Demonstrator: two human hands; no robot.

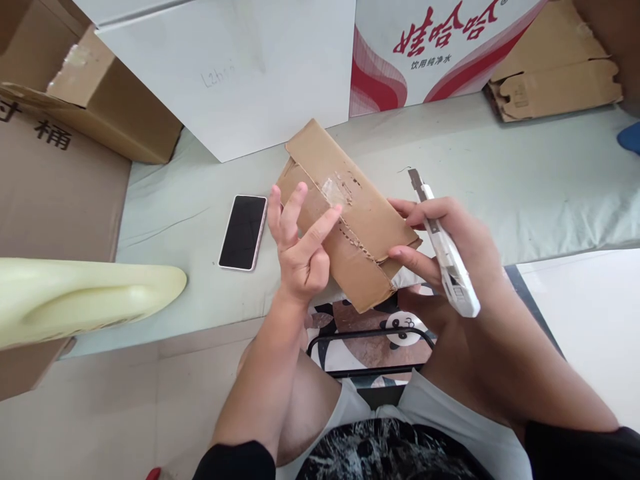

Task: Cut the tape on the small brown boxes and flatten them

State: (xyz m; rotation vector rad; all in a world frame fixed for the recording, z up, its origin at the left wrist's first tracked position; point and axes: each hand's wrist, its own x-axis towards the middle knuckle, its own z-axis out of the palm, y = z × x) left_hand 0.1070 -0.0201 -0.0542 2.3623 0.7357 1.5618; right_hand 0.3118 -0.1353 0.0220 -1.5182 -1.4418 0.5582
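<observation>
A flattish brown cardboard box [350,193] is tilted in front of me, with a torn perforated strip and a patch of clear tape [334,191] on its upper face. My right hand [450,233] pinches the box's right corner between thumb and fingers. That same hand also holds a white box cutter [447,257], its metal tip pointing up and away from me. Over the left part of the box, my left hand [303,247] is open with fingers spread. Its index fingertip is at the tape; whether it touches is hard to tell.
A smartphone [243,232] lies on the pale green cloth [200,180] to the left. Behind stand a white box [240,73] and a red-and-white carton [430,53]. Flattened cardboard [555,87] lies back right; a pale yellow curved object [100,300] juts in from the left.
</observation>
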